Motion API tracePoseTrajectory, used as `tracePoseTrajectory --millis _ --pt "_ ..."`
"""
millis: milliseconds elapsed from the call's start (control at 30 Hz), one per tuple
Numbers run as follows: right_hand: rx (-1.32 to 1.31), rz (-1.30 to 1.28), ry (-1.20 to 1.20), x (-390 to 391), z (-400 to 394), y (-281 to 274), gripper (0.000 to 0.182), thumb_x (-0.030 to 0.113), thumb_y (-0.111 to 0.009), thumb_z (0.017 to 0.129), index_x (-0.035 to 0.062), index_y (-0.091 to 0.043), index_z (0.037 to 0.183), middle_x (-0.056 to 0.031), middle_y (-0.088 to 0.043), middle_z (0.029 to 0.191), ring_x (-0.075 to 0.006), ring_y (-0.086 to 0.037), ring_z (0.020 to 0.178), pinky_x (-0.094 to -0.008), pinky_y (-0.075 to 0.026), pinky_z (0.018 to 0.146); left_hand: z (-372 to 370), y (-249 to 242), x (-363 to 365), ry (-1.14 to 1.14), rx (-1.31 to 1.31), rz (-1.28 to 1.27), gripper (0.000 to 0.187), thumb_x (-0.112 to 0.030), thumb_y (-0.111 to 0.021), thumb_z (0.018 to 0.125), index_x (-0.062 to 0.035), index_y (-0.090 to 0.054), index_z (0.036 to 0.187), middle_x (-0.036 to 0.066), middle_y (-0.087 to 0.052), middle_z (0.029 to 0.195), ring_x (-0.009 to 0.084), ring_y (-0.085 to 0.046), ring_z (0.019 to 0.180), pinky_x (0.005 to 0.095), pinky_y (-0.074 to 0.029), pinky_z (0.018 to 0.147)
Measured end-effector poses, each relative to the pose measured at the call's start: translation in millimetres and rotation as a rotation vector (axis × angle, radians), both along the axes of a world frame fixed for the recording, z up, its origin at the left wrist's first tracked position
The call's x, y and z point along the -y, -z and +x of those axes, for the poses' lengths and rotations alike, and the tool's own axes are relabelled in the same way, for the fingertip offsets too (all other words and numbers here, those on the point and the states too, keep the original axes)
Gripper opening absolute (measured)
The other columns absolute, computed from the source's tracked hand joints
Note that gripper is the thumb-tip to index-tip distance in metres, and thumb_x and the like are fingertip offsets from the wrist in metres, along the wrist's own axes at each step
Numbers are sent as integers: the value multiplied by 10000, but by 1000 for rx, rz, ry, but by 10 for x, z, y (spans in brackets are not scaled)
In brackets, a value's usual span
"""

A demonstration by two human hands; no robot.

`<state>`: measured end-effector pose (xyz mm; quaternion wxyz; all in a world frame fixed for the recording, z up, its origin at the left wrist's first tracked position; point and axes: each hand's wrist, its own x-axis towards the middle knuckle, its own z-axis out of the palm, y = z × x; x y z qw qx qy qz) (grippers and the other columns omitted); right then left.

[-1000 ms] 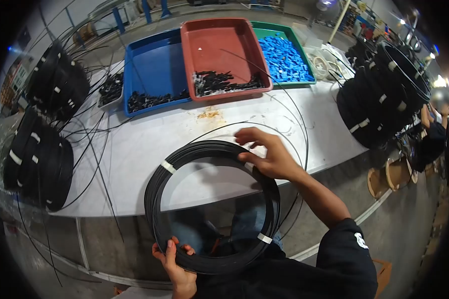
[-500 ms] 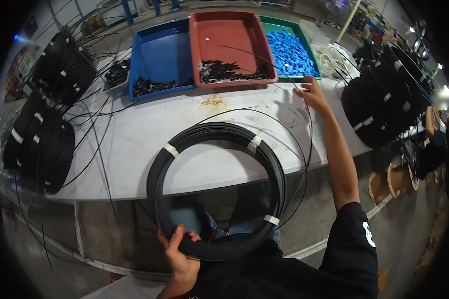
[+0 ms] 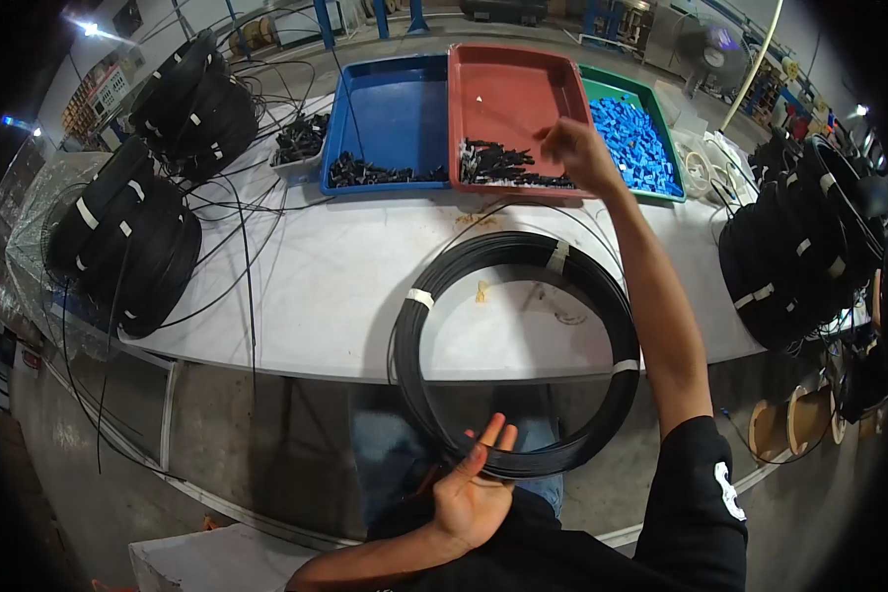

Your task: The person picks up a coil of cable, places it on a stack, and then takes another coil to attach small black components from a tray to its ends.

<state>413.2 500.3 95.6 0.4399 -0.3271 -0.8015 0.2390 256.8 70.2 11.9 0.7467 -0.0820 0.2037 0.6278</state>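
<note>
1. Over the near edge of the bench (image 3: 296, 296), in front of me, is the black coil (image 3: 622, 331), its far side above the white top and its near side out past the edge, by my lap.
2. I judge it fairly heavy for one hand, springy rather than floppy, a bit slick, and not fragile; the strands could spread between the tapes (image 3: 419, 297).
3. The best hold, I'd say, is around the whole bundle, near a tape, with a hand on each side.
4. My left hand (image 3: 474, 508) has the coil's near side, loosely, thumb and fingers partly spread and the fingertips showing inside the ring.
5. My right hand (image 3: 577, 158) is off the coil, over the right side of the red tray (image 3: 508, 99), fingers part curled and blurred; I can't tell whether they pinch anything.
</note>
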Motion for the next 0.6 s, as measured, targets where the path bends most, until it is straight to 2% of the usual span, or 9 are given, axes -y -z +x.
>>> tracePoseTrajectory --millis 33,100,167,300,433,467,500,533,600 --pt "-67 -135 -179 14 -45 75 128 -108 -633 827 -11 -637 911 -118 -729 1036 -157 -668 782 -306 -534 692 27 36 -3 47 27 14 230 -236 -686 923 -243 -694 1153 115 -321 1606 279 -278 1488 494 -264 1171" --pt "244 11 -42 220 -121 191 289 -143 -634 793 3 -639 1043 -138 -703 1092 -220 -684 931 -355 -537 813 36 136 14 87 53 58 275 -261 -686 922 -271 -683 1197 109 -279 1624 283 -258 1496 495 -235 1180" --pt "320 136 -126 400 -196 215 320 -142 -613 815 7 -635 1098 -153 -695 1089 -287 -678 1012 -397 -524 892 25 215 -36 114 83 90 319 -285 -686 922 -299 -672 1241 102 -238 1643 287 -237 1504 495 -207 1189" --pt "347 90 -119 308 -76 100 336 -134 -622 804 9 -628 1108 -157 -684 1124 -334 -667 1058 -400 -537 884 -192 228 -86 279 -2 250 506 -356 -710 893 -334 -577 1381 144 -218 1643 327 -242 1498 492 -172 1202" --pt "301 137 -59 149 201 93 293 -154 -585 793 -4 -626 1041 -155 -685 1080 -315 -677 1009 -388 -543 844 -597 471 13 117 -271 231 536 -459 -657 912 -276 -537 1401 136 -315 1606 323 -272 1487 519 -194 1190" --pt "371 164 -22 138 251 105 276 -179 -534 802 -22 -616 1014 -152 -683 1082 -298 -679 991 -376 -550 831 -736 507 93 -64 -291 -74 471 -237 -654 891 -299 -524 1340 86 -550 1377 270 -536 1237 432 -411 1009" --pt "363 161 -22 120 271 146 276 -179 -534 802 -22 -616 1014 -152 -683 1082 -298 -679 991 -376 -550 831 -799 266 50 -191 -518 -277 400 -406 -664 899 -232 -561 1244 46 -594 1274 244 -549 1169 448 -377 969" --pt "370 202 -97 125 280 207 251 -138 -576 797 0 -640 997 -151 -680 1037 -319 -677 975 -391 -546 809 -878 123 -31 -299 -690 -362 308 -355 -650 898 -236 -556 1166 13 -592 1124 201 -556 1008 384 -381 862" --pt "387 105 -223 204 252 296 172 -80 -601 816 5 -668 950 -140 -682 995 -350 -674 951 -424 -538 787 -1094 -70 -205 -471 -961 -282 271 -223 -600 912 -203 -540 1175 23 -575 1114 174 -530 955 339 -380 811"
